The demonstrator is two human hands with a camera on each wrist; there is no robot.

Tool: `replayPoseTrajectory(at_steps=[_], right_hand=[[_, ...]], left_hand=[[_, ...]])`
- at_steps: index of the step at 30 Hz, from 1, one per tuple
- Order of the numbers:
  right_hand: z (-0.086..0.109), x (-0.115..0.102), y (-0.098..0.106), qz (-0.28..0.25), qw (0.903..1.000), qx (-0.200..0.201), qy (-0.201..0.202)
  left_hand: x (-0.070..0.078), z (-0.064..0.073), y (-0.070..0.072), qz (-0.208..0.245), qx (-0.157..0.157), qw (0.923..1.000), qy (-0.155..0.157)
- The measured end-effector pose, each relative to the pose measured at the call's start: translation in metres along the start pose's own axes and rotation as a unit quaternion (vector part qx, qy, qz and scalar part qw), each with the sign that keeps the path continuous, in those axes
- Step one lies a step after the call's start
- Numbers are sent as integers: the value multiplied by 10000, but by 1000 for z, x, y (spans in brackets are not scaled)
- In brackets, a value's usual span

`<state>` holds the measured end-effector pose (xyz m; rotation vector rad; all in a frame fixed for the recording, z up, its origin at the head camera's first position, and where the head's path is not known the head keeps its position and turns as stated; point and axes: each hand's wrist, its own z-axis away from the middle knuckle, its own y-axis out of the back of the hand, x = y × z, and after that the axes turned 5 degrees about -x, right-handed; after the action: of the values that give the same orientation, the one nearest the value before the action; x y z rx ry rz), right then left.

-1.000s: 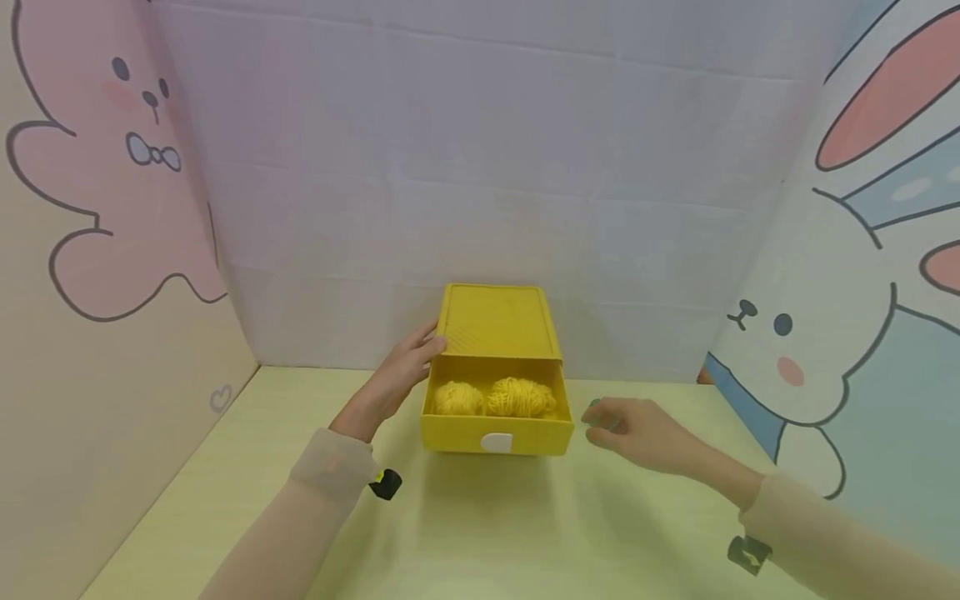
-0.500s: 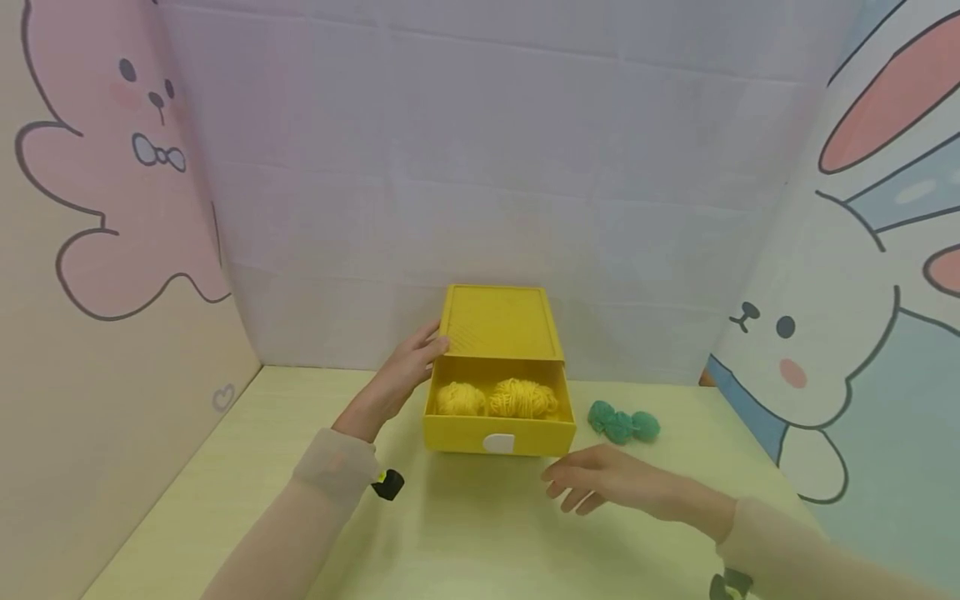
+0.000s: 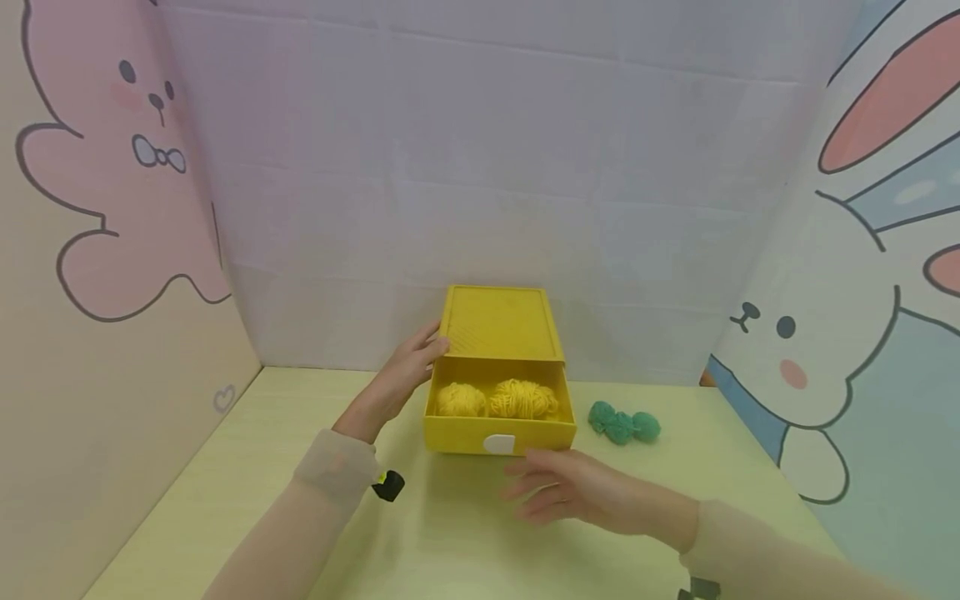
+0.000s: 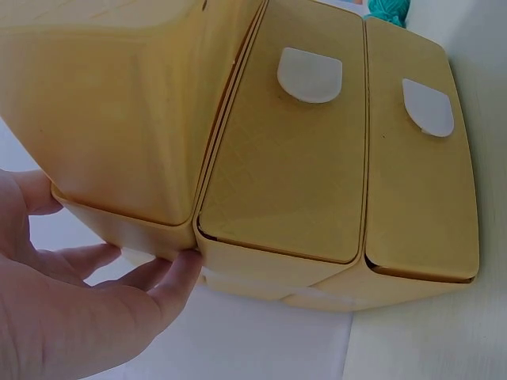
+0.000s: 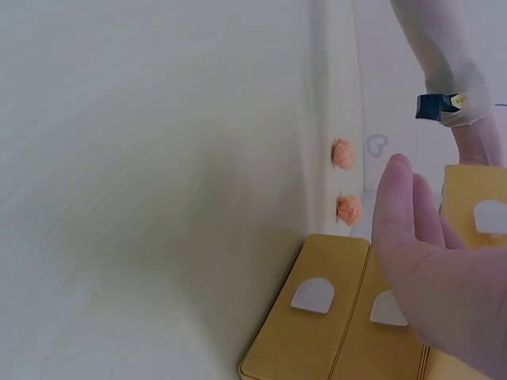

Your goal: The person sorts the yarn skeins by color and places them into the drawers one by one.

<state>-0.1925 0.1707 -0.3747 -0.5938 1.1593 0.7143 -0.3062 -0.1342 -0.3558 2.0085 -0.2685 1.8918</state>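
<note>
A yellow drawer unit (image 3: 498, 321) stands against the back wall, its top drawer (image 3: 457, 437) pulled out. Inside that drawer lie two yellow yarn balls (image 3: 523, 399). My left hand (image 3: 401, 375) holds the unit's left side, thumb at the top edge; in the left wrist view the fingers (image 4: 170, 289) press the side at the seam below the top drawer. My right hand (image 3: 573, 490), slightly blurred, is at the drawer's front right, fingers spread and holding nothing. The right wrist view shows its fingers (image 5: 394, 198) straight, near the drawer fronts.
Several joined green yarn balls (image 3: 621, 423) lie on the table right of the unit. Two shut drawers (image 4: 281, 150) with white tabs sit below the top one. Orange yarn balls (image 5: 343, 153) show in the right wrist view. Printed walls enclose the table (image 3: 300, 392).
My right hand has moved left from the green yarn balls, uncovering them, to the front of the open drawer, its fingers spreading. My left hand has stayed on the unit's side.
</note>
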Motion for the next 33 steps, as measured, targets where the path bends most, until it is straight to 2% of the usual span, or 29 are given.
replayPoseTrajectory(at_steps=[8,17,25,33], right_hand=[[-14,-5,-18,-827,9961,254,164],[-23,-8,-27,-1503,9871,517,209],[-36,-9,-19,-1536,9845,794,304],[-45,-13,-6,-1479,9846,800,471]], left_hand=[[0,1,0,-13,-16,10000,-3],[-1,1,0,0,-24,10000,-22],[-1,1,0,21,14,10000,13],[-2,-1,0,34,95,9999,24]])
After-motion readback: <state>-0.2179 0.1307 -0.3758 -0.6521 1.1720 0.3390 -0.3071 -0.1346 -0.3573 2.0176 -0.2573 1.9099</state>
